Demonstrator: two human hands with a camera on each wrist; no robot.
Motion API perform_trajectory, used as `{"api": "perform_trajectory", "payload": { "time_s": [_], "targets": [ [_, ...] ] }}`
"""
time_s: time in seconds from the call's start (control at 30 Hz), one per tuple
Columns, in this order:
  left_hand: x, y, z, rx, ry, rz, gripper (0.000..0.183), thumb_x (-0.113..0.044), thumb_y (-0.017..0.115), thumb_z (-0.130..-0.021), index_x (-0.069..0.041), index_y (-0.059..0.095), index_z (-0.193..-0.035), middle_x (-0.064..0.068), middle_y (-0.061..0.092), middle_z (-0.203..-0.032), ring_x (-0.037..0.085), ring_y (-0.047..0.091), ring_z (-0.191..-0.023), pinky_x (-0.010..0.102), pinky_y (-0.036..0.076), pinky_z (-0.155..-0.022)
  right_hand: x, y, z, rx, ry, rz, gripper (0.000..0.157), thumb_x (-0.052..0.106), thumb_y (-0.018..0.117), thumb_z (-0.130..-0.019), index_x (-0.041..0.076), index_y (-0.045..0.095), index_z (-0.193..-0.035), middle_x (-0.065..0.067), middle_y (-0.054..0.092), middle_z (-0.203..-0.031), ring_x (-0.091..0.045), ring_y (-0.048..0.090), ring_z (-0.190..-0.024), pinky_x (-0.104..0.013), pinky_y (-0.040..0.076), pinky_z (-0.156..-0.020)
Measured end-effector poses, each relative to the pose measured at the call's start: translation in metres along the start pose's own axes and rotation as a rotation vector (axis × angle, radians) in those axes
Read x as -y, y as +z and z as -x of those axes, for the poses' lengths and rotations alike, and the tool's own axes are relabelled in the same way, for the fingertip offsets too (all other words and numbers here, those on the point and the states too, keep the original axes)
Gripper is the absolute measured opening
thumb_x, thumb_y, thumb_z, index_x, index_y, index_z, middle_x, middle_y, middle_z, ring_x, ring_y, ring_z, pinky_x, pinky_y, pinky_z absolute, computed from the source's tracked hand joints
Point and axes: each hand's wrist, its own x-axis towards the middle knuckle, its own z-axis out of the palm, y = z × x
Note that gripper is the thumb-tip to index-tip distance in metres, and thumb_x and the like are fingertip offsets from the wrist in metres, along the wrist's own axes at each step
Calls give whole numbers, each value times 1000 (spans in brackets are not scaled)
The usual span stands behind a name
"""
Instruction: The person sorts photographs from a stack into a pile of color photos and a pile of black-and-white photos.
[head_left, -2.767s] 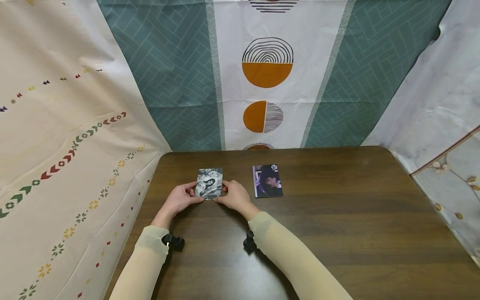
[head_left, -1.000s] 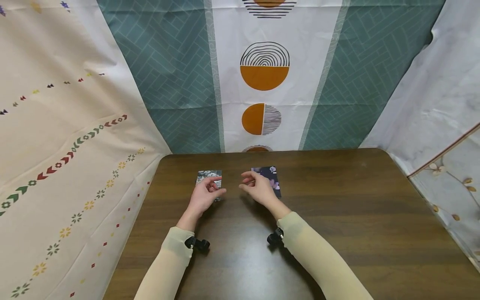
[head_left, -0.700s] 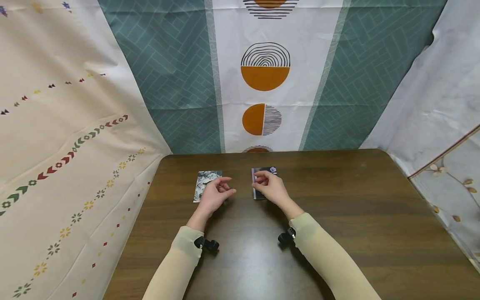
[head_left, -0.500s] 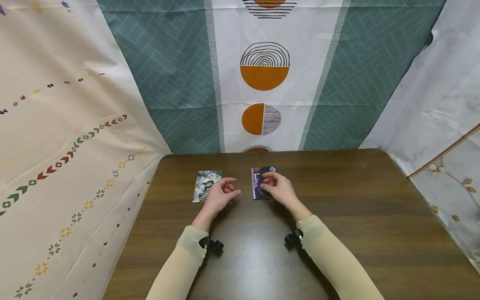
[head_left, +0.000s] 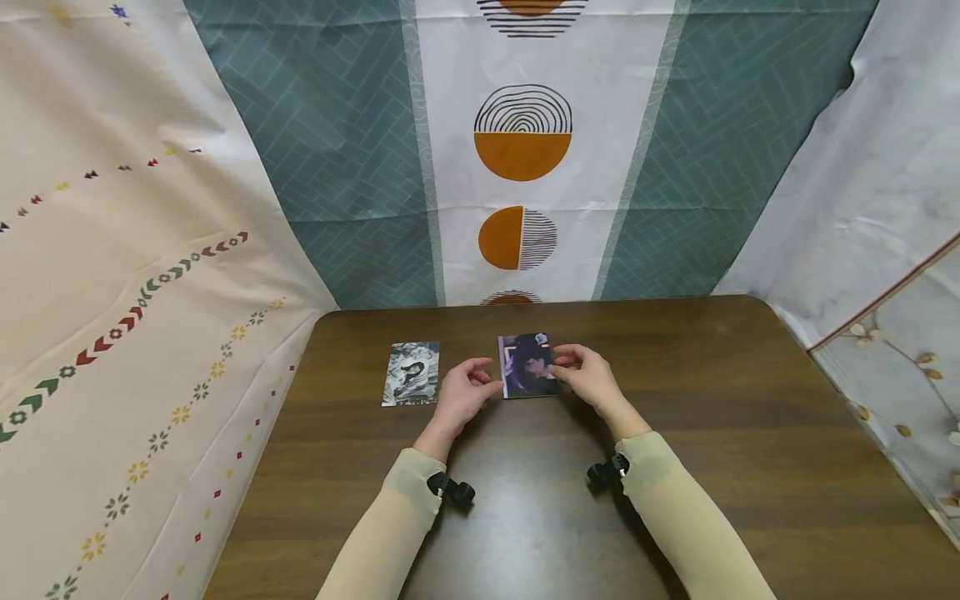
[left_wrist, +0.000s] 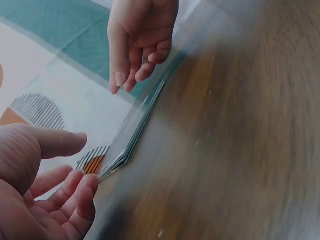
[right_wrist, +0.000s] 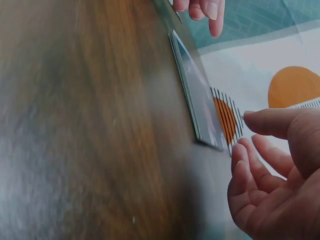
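- Dark brown wooden table (head_left: 675, 467) carries everything; two cream sleeves reach in from its near edge
- Left hand (head_left: 463, 393) hovers just left of the purple-toned stack of photo cards (head_left: 528, 367), fingers loosely curled, holding nothing
- Right hand (head_left: 589, 375) sits at the stack's right edge, fingers relaxed, fingertips near it; contact cannot be told
- The stack lies flat mid-table
- Black-and-white photo card (head_left: 412, 373) lies flat, left of the stack
- Teal and white patterned curtain (head_left: 525, 150) hangs beyond the stack
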Motion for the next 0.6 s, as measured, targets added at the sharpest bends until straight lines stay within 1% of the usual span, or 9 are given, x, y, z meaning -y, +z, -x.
{"api": "perform_trajectory", "payload": {
  "time_s": [0.17, 0.33, 0.47, 0.6],
  "targets": [
    [-1, 11, -3, -15, -10, 4, 49, -8, 87, -86, 1, 71, -132, 8, 68, -96, 15, 63, -76, 25, 51, -63, -7, -2, 1, 32, 29, 31, 42, 17, 77, -99, 1, 68, -137, -17, 72, -122, -29, 66, -101, -31, 53, -75],
    [3, 19, -7, -32, -9, -25, 50, -9, 87, -86, 1, 72, -132, 6, 68, -94, 15, 62, -78, 28, 52, -68, -12, 0, 2, 31, 33, 35, 44, 18, 79, -97, -1, 70, -136, -16, 74, -120, -29, 69, -106, -31, 53, -80],
    [6, 23, -8, -54, -13, -68, 49, -10, 88, -86, 1, 73, -131, 4, 69, -92, 16, 61, -82, 33, 53, -77, -14, 2, 2, 16, 28, 68, 43, 19, 80, -96, -1, 71, -134, -15, 75, -119, -30, 70, -108, -38, 55, -88],
    [7, 23, -9, -52, -21, -106, 49, -11, 88, -86, 3, 73, -131, 3, 69, -91, 18, 63, -86, 38, 54, -86, -13, 2, 1, 18, 20, 145, 42, 22, 77, -98, 0, 72, -134, -14, 75, -118, -30, 70, -107, -47, 54, -94]
  ]
}}
